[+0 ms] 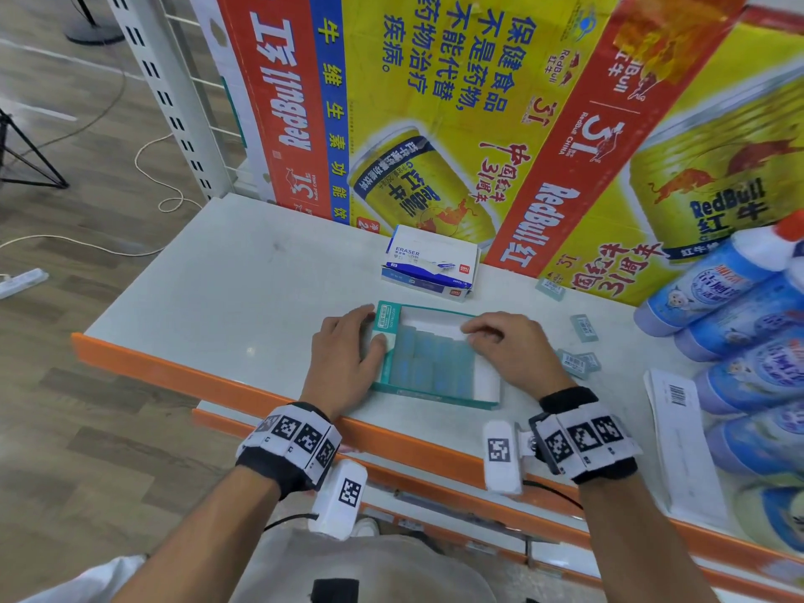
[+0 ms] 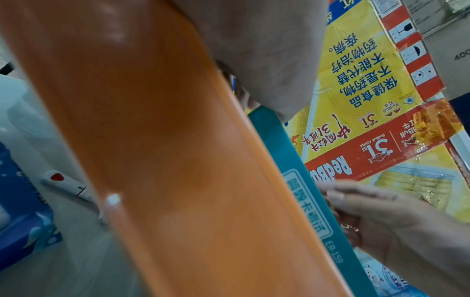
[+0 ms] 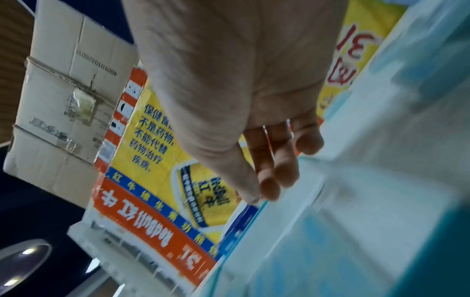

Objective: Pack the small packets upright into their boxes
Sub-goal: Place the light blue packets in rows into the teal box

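Head view: a teal box [image 1: 435, 354] lies open on the white shelf [image 1: 226, 289], just behind its orange front edge [image 1: 182, 376]. Pale blue small packets [image 1: 428, 356] stand in rows inside and fill most of it; a white strip of floor shows along the right wall and at the far end. The left hand [image 1: 348, 359] rests against the box's left wall, thumb hooked over the rim and fingers [image 1: 348, 317] lying fairly straight along the outside, probably to brace the box so it does not slide. The right hand [image 1: 509, 346] reaches over the far right corner, its fingers bent down onto the back row; whether they pinch a packet or only press it level I cannot tell. 4 loose packets [image 1: 578, 363] lie on the shelf to the right, well apart from the box, so packing looks nearly but not fully done. A white and blue eraser box [image 1: 428, 265] sits behind, near the Red Bull cartons [image 1: 435, 102]; blue bottles [image 1: 735, 306] are piled at the right.

Left wrist view: the orange edge fills the frame, with the teal box's side [image 2: 305, 191] beyond and the other hand past it.

Right wrist view: blurred; loosely curved fingers [image 3: 267, 180] hang over the box rim [image 3: 254, 217], with no packet visibly held.
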`<state>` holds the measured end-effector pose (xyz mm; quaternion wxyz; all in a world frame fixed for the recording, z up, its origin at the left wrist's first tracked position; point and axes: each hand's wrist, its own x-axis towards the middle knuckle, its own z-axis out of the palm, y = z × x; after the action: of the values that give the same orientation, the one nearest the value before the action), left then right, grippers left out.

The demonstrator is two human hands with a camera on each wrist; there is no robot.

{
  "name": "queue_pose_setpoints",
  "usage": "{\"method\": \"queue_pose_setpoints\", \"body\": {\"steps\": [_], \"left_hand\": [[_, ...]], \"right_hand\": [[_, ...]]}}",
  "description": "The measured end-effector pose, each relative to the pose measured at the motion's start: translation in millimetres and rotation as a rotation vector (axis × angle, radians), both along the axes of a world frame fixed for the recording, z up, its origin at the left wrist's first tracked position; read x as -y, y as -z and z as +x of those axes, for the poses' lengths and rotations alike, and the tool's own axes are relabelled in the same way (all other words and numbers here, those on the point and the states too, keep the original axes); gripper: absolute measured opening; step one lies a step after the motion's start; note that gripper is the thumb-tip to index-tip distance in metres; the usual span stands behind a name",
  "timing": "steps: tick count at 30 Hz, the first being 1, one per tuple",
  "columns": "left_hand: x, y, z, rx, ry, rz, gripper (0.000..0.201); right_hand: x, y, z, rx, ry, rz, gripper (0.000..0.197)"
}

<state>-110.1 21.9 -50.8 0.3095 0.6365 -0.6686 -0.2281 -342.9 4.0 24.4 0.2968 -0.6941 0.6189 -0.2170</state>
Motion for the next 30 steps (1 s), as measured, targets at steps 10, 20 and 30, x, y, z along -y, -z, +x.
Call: {"method": "queue_pose_setpoints", "body": {"steps": [10, 20, 30], "left_hand": [[3.3, -0.4, -3.3, 0.094, -0.009, -0.048, 0.037], [-3.3, -7.9, -36.0, 0.185, 0.055, -0.024, 0.065], [-4.3, -6.5, -36.8, 0.190, 0.052, -0.017, 0.045]], "right_hand": [[-2.2, 12.2, -74.4, -0.565, 0.269, 0.235, 0.044], [-13.4, 7.0, -73.8, -0.551, 0.307, 0.163, 0.037], [-19.6, -3.8, -74.9, -0.137, 0.276, -0.132, 0.019]]}}
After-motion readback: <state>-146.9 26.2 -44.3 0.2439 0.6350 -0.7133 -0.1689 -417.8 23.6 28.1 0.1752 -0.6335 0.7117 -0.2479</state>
